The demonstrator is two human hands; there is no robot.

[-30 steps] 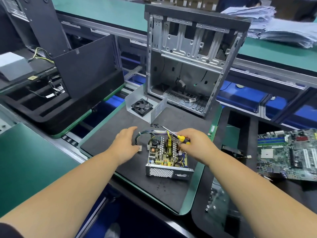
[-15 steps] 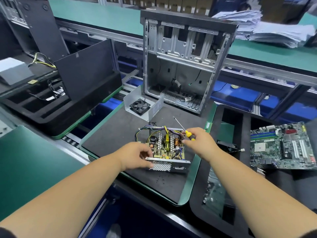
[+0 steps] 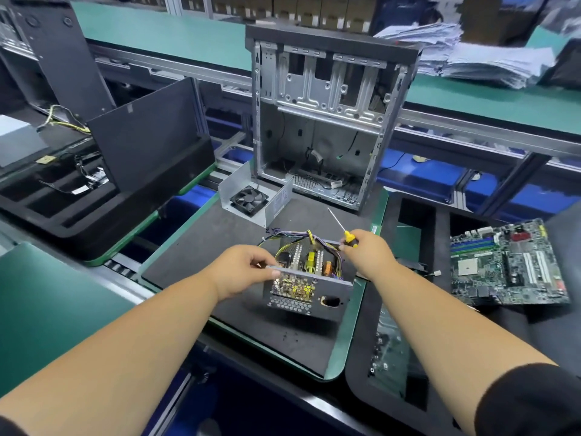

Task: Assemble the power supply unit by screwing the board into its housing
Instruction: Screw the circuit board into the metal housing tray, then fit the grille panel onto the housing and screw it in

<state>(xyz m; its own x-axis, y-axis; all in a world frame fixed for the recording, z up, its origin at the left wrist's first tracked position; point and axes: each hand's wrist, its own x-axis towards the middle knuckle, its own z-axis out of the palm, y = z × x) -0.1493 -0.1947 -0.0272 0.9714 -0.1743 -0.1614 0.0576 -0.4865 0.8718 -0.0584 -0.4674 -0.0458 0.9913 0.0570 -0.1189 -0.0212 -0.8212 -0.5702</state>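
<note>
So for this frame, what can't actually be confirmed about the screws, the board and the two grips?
Head view only:
- Screws holding the board in the housing: too small, hidden by wires and components.
- Right hand grip on the screwdriver: handle mostly covered by the fingers.
- Left hand fingertips: partly behind the housing wall.
- Loose specks on the mat: too small to identify.

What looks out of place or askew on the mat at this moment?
The power supply housing sits tilted, its near wall raised by the left hand. The fan cover lies detached behind it, and the right hand holds the screwdriver off the board.
</note>
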